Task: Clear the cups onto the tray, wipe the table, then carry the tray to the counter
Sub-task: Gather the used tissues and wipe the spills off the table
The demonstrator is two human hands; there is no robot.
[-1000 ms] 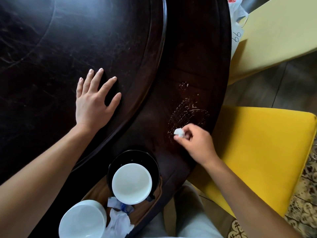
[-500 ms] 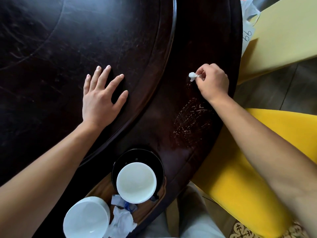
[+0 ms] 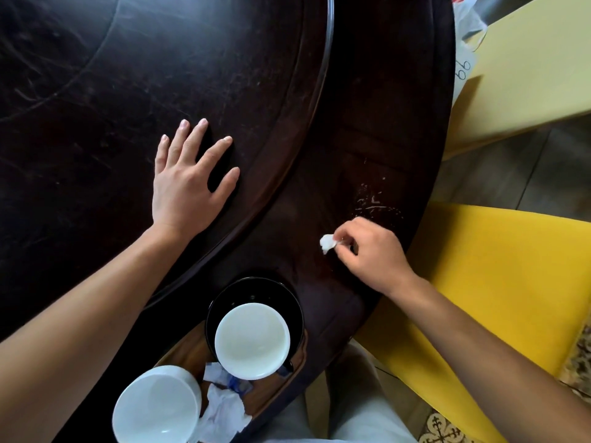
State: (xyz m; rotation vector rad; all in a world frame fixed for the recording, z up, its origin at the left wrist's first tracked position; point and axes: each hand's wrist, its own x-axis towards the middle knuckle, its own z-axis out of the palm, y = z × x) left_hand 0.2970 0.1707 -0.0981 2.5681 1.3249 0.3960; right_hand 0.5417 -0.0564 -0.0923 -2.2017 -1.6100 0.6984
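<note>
My right hand (image 3: 371, 254) pinches a small white tissue wad (image 3: 327, 243) against the dark round table (image 3: 377, 91), just below a patch of pale smears (image 3: 374, 203) near the table's right edge. My left hand (image 3: 188, 183) lies flat with fingers spread on the raised inner disc (image 3: 128, 91) of the table. At the near edge sits a wooden tray (image 3: 188, 350). It holds a white cup (image 3: 252, 340) on a black saucer (image 3: 287, 302), a second white cup (image 3: 156, 407) and crumpled tissues (image 3: 224, 414).
A yellow chair seat (image 3: 499, 289) stands close against the table's right edge. A pale yellow surface (image 3: 524, 65) lies at the far right, with white paper (image 3: 465, 68) beside it. My grey trousers (image 3: 348, 404) show below the tray.
My right hand has drawn the tissue wad back toward me, from the far end of the smears to their near end. The smears look thinner. My left hand stays put.
</note>
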